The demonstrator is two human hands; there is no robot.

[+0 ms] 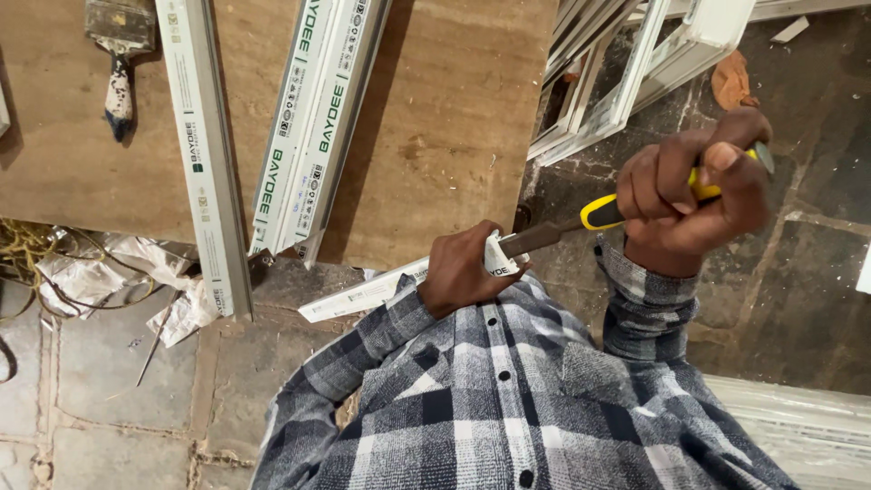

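Head view: the right hand [694,186] has its fingers wrapped tight round the yellow-handled chisel [626,207], whose long axis slants down-left, blade tip meeting the end of a white profile strip [363,292]. The left hand [463,268] clamps that strip against the chest, the strip running down-left.

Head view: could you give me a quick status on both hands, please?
Left hand gripping white profile strip. Right hand clenched on yellow-handled chisel, blade at strip's end. Nothing in the way.
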